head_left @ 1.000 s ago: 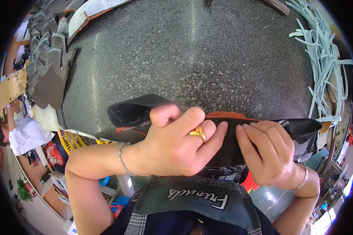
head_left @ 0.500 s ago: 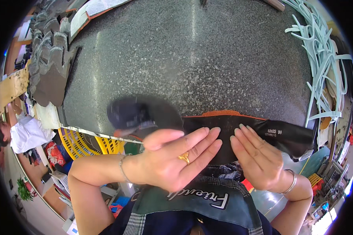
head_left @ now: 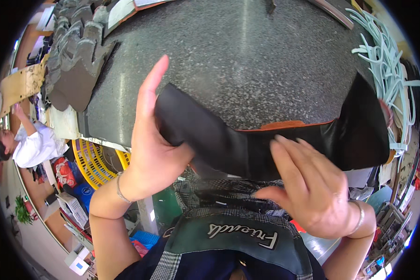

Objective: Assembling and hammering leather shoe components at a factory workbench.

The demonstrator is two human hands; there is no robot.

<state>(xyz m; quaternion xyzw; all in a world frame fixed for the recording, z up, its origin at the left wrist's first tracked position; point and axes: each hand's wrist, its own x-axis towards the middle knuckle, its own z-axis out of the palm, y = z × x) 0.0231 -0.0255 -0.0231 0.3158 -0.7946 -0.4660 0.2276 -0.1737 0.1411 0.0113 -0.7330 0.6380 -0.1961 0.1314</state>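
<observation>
A long black leather piece (head_left: pixel 247 140) with an orange-brown edge stretches across the near edge of the speckled grey stone table (head_left: pixel 228 51). My left hand (head_left: pixel 154 140) stands upright, fingers straight, its palm against the left end of the piece, which curls up there. My right hand (head_left: pixel 308 186) lies flat with spread fingers on the lower middle of the piece. The right end of the leather rises toward the table's right side.
A stack of grey cut shapes (head_left: pixel 74 60) lies at the table's left rim. Pale green strips (head_left: pixel 387 70) pile at the right. A yellow basket (head_left: pixel 95 161) sits under the table edge. Another person in white (head_left: pixel 30 142) is at far left.
My left hand went from gripping the rolled piece to flat, then swung upright at its left end. The leather has unrolled and spread wider toward the right.
</observation>
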